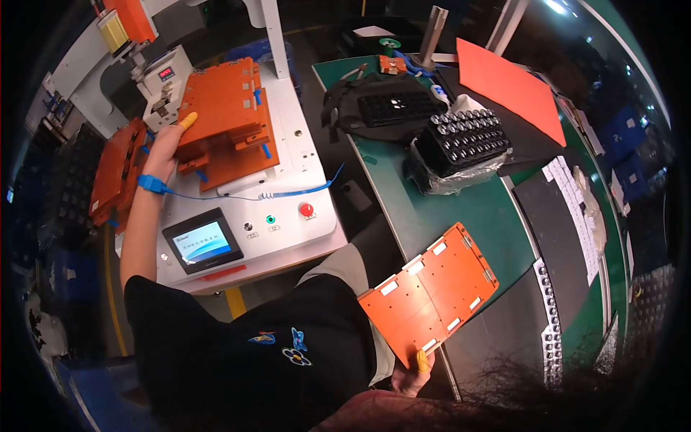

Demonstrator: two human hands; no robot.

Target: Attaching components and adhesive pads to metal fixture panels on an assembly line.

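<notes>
My left hand (167,144), with a yellow finger cot and a blue wrist strap, grips the left edge of an orange fixture plate (219,93) on the white machine. That plate has small metal clips and sits raised above a second orange plate (241,169). Near the green bench, my right hand (412,376) is closed on the lower edge of an orange tray-like board (428,291), which is tilted. White strips line its long sides, and a metal hinge or clip shows at its far right end. The right hand's other fingers are hidden beneath the board.
The white machine (317,209) carries a screen (200,241) and a red button (306,209). A coiled blue cord (270,195) crosses its top. More orange fixtures (115,173) stand left. The green bench (385,180) holds a black tray of round parts (471,140) and a red-orange sheet (507,86).
</notes>
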